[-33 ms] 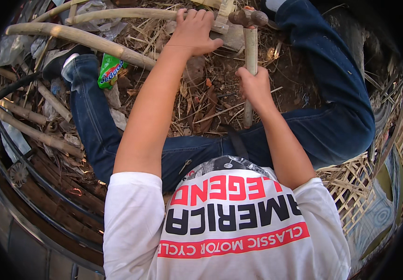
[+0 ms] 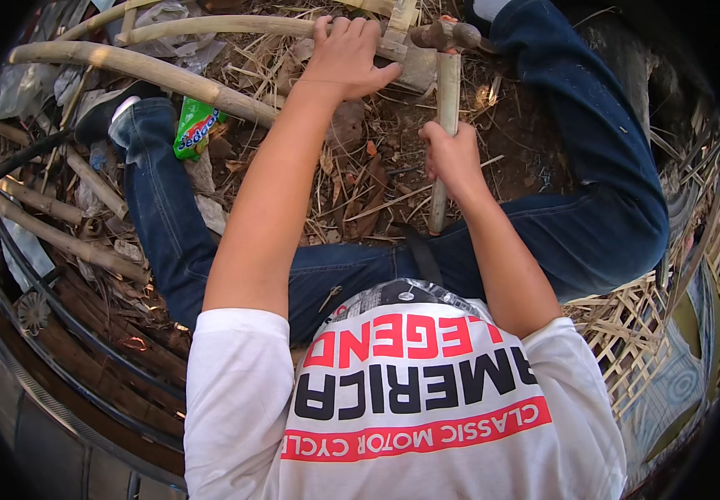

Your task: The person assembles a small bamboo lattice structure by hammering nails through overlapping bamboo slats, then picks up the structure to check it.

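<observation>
My left hand [image 2: 345, 60] is closed over a pale bamboo pole [image 2: 227, 25], its fingers curled across the top and the thumb out to the right. Near the right end of that pole, a flat pale strip [image 2: 401, 23] stands against it. A brownish block [image 2: 420, 70] sits beneath the end. In my right hand [image 2: 455, 155] is a hammer [image 2: 448, 79], gripped partway along its pale wooden handle. The rusty metal head points away from me, just right of the pole's end and the block.
A thicker curved pole [image 2: 143, 71] lies nearer on the left, beside a green packet [image 2: 197, 127]. My jeans-clad legs [image 2: 593, 142] bend around the littered dirt. Black metal bars [image 2: 93, 333] curve at the lower left. Woven bamboo lattice [image 2: 627, 333] lies at the right.
The hammer has shifted very slightly toward me, its head a touch to the right. My left hand keeps its place on the pole.
</observation>
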Motion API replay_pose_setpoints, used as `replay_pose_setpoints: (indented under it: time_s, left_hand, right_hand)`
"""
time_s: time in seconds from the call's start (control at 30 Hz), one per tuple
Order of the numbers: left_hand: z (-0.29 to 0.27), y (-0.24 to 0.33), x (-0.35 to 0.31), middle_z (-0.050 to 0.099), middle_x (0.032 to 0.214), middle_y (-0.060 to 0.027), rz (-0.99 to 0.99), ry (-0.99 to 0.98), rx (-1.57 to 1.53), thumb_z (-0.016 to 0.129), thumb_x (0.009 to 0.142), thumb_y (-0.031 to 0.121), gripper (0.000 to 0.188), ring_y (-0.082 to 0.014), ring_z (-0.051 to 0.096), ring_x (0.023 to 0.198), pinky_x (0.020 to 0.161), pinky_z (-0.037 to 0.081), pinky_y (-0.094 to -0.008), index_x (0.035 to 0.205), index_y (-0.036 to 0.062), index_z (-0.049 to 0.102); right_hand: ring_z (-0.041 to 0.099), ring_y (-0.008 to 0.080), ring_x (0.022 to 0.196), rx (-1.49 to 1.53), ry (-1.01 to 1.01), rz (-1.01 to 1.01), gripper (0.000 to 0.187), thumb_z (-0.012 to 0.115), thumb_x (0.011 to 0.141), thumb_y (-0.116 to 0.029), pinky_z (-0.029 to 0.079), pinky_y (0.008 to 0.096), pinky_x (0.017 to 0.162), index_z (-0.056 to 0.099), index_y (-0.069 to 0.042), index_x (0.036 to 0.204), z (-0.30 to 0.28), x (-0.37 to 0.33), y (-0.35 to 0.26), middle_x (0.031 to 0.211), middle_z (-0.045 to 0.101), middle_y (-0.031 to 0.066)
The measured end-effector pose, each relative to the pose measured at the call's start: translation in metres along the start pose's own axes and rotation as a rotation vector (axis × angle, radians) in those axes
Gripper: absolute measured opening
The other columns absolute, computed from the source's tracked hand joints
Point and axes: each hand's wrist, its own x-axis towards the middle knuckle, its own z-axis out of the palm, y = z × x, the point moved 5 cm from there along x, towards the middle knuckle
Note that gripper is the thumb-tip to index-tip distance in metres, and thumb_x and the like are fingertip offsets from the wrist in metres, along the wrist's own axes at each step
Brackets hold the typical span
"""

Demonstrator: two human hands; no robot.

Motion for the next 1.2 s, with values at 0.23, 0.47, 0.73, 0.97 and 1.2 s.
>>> replay_pose_setpoints:
  time_s: [0.23, 0.47, 0.73, 0.97, 1.2]
  left_hand:
    - [0.012, 0.009, 0.004, 0.058, 0.091, -0.0097, -0.144, 0.261, 0.029, 0.060, 0.082, 0.056, 0.052, -0.0284, 0.051, 0.098, 0.103, 0.025, -0.0476, 0.091, 0.0045, 0.057]
    - [0.015, 0.012, 0.003, 0.055, 0.087, -0.0083, -0.139, 0.339, 0.043, 0.070, 0.076, 0.043, 0.041, -0.0289, 0.051, 0.093, 0.103, 0.025, -0.0500, 0.088, 0.0071, 0.056]
    - [0.015, 0.014, 0.003, 0.054, 0.088, -0.0085, -0.159, 0.326, 0.045, 0.073, 0.070, 0.037, 0.040, -0.0296, 0.050, 0.094, 0.101, 0.026, -0.0509, 0.090, 0.0079, 0.055]
    - [0.014, 0.013, 0.003, 0.054, 0.088, -0.0091, -0.151, 0.360, 0.032, 0.072, 0.068, 0.032, 0.036, -0.0293, 0.050, 0.094, 0.101, 0.026, -0.0500, 0.089, 0.0073, 0.055]
    - [0.005, 0.020, 0.003, 0.056, 0.087, -0.0076, -0.121, 0.368, 0.101, 0.074, 0.068, 0.035, 0.038, -0.0275, 0.052, 0.091, 0.100, 0.027, -0.0482, 0.087, 0.0078, 0.057]
  right_hand:
    - [0.043, 0.0120, 0.037, -0.068, 0.033, -0.037, 0.014, 0.059, 0.079, -0.011, 0.035, 0.0285, 0.036, 0.053, -0.001, 0.073, -0.005, 0.003, 0.000, 0.052, 0.047, 0.0022]
    - [0.054, 0.0163, 0.054, -0.157, -0.007, -0.059, 0.026, 0.061, 0.075, -0.020, 0.044, 0.0347, 0.054, 0.057, 0.005, 0.067, 0.001, 0.005, 0.002, 0.057, 0.056, 0.0099]
    - [0.054, 0.0157, 0.053, -0.174, -0.005, -0.084, 0.025, 0.060, 0.076, -0.019, 0.044, 0.0344, 0.053, 0.057, 0.005, 0.069, 0.002, 0.002, 0.003, 0.056, 0.055, 0.0086]
    - [0.052, 0.0147, 0.052, -0.244, 0.013, -0.135, 0.023, 0.060, 0.076, -0.017, 0.043, 0.0342, 0.052, 0.057, 0.005, 0.069, 0.000, -0.006, -0.006, 0.055, 0.054, 0.0077]
    - [0.052, 0.0159, 0.053, -0.206, 0.062, -0.155, 0.024, 0.060, 0.075, -0.018, 0.043, 0.0348, 0.053, 0.055, 0.005, 0.068, -0.002, -0.010, -0.005, 0.055, 0.053, 0.0096]
